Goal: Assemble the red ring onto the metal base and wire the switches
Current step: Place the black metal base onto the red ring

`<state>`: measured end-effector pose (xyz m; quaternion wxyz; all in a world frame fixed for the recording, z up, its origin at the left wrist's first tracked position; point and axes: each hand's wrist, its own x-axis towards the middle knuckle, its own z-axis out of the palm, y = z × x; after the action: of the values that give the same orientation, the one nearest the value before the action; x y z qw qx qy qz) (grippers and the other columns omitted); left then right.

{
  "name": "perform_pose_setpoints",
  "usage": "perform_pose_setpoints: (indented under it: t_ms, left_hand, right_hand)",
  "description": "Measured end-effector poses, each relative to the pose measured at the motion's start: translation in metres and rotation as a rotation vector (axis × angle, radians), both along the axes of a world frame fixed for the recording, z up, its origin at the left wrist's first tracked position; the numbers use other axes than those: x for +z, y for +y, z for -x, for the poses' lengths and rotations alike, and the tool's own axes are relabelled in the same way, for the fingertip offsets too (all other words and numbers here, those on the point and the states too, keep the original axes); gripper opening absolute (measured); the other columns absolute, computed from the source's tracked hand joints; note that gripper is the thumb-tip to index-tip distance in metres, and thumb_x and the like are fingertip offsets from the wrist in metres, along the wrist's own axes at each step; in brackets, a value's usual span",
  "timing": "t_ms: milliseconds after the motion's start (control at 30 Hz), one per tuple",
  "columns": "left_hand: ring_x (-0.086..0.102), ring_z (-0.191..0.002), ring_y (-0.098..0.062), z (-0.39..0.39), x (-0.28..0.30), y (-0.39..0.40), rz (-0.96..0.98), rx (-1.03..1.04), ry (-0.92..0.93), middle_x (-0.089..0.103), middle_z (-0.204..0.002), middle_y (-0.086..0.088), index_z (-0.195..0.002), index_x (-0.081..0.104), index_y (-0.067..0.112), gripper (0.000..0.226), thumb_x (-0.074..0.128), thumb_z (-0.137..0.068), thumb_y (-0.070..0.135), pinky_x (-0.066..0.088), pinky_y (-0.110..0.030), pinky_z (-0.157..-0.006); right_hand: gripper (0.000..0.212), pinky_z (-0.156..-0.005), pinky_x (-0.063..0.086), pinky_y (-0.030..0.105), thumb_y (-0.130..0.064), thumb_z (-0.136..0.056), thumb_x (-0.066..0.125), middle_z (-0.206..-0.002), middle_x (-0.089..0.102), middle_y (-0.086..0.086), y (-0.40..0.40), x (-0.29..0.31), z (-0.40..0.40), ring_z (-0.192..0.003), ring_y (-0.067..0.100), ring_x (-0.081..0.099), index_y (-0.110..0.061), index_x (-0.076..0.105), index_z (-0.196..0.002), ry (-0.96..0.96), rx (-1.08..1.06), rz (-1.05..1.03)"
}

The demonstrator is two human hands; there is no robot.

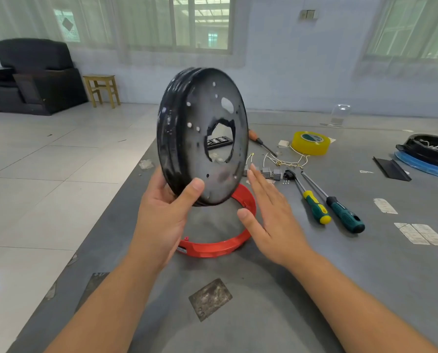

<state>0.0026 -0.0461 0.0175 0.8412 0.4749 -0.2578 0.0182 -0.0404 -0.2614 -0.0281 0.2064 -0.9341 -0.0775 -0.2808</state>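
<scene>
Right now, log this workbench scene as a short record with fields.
held part: black round metal base, tilted on edge above the mat
left hand: grips the base's lower rim
right hand: flat, fingers straight, beside the base, holding nothing
red plastic ring: lying on the grey mat, not yet fitted
small grey switches: loose, unwired
tools: two screwdrivers, yellow tape roll

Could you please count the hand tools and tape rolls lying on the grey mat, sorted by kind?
Screwdrivers: 3, orange-handled, yellow-and-green, dark teal
Yellow tape rolls: 1
Total: 4
</scene>
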Motion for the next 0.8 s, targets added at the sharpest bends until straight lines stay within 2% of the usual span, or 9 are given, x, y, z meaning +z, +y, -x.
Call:
perform_pose_setpoints:
  t_ms: [200,233,300,333,400,533,633,733,800]
  left_hand:
    - [0.064,-0.106,0.014,-0.009,-0.012,0.008,-0.603,0.358,-0.349,0.070,-0.110,0.038,-0.119,0.070,0.055,0.047,0.079,-0.092,0.016,0.044,-0.005,-0.094]
    - [0.061,-0.111,0.015,-0.012,-0.013,0.011,-0.688,0.393,-0.441,0.067,-0.115,0.041,-0.122,0.070,0.051,0.048,0.077,-0.092,0.015,0.043,-0.007,-0.098]
    - [0.063,-0.122,0.000,-0.022,-0.016,0.018,-0.852,0.438,-0.613,0.068,-0.125,0.030,-0.124,0.075,0.036,0.045,0.075,-0.089,0.008,0.048,-0.034,-0.110]
    - [0.065,-0.123,-0.011,-0.026,-0.017,0.022,-0.934,0.449,-0.652,0.071,-0.128,0.020,-0.123,0.077,0.029,0.044,0.075,-0.088,0.003,0.048,-0.048,-0.109]
    - [0.067,-0.122,-0.022,-0.029,-0.020,0.028,-1.082,0.457,-0.674,0.073,-0.127,0.013,-0.120,0.078,0.027,0.042,0.075,-0.087,0.000,0.046,-0.058,-0.105]
    - [0.055,-0.121,-0.011,-0.024,-0.028,0.040,-1.227,0.378,-0.718,0.063,-0.127,0.031,-0.120,0.076,0.038,0.051,0.080,-0.086,0.001,0.028,-0.034,-0.102]
    - [0.043,-0.117,-0.006,-0.025,-0.030,0.046,-1.254,0.286,-0.742,0.056,-0.127,0.041,-0.122,0.073,0.046,0.055,0.079,-0.088,0.003,0.019,-0.020,-0.101]
    - [0.035,-0.119,-0.005,-0.024,-0.030,0.049,-1.302,0.235,-0.732,0.053,-0.129,0.046,-0.123,0.070,0.052,0.056,0.077,-0.090,0.007,0.012,-0.015,-0.104]
    - [0.034,-0.123,-0.007,-0.023,-0.030,0.049,-1.335,0.212,-0.726,0.052,-0.131,0.046,-0.125,0.067,0.055,0.047,0.074,-0.095,0.020,0.013,-0.018,-0.100]
  right_hand:
    - [0.078,-0.116,0.007,0.015,-0.071,-0.099,0.036,-0.169,0.006,-0.025,-0.010,-0.007,0.001,-0.153,-0.009,0.002,-0.039,0.003,-0.163,0.057,-0.057,-0.264]
    - [0.080,-0.117,0.009,0.016,-0.072,-0.098,0.037,-0.169,0.008,-0.024,-0.011,-0.008,0.001,-0.153,-0.009,0.004,-0.039,0.004,-0.163,0.058,-0.067,-0.297]
    - [0.084,-0.121,0.015,0.022,-0.073,-0.095,0.042,-0.169,0.013,-0.021,-0.013,-0.010,0.000,-0.153,-0.007,0.010,-0.040,0.004,-0.163,0.056,-0.076,-0.373]
    - [0.086,-0.123,0.018,0.027,-0.072,-0.094,0.045,-0.169,0.015,-0.020,-0.013,-0.010,0.000,-0.153,-0.005,0.014,-0.041,0.003,-0.162,0.051,-0.071,-0.417]
    - [0.088,-0.124,0.023,0.032,-0.067,-0.092,0.052,-0.167,0.020,-0.020,-0.012,-0.009,0.000,-0.151,-0.004,0.021,-0.049,-0.001,-0.159,0.044,-0.055,-0.491]
    - [0.086,-0.115,0.025,0.020,-0.059,-0.091,0.060,-0.163,0.025,-0.028,-0.013,-0.006,0.004,-0.146,-0.011,0.029,-0.058,0.003,-0.156,0.099,0.005,-0.516]
    - [0.069,-0.121,0.029,0.029,-0.049,-0.094,0.059,-0.163,0.028,-0.026,-0.015,-0.008,0.006,-0.149,-0.003,0.028,-0.059,0.023,-0.153,0.193,0.061,-0.483]
    - [0.050,-0.123,0.032,0.039,-0.025,-0.099,0.056,-0.162,0.035,-0.017,-0.016,-0.009,0.007,-0.147,0.003,0.036,-0.046,0.046,-0.143,0.244,0.097,-0.557]
    - [0.045,-0.120,0.035,0.030,-0.015,-0.102,0.052,-0.160,0.038,-0.016,-0.016,-0.008,0.007,-0.144,0.001,0.039,-0.040,0.051,-0.139,0.249,0.094,-0.586]
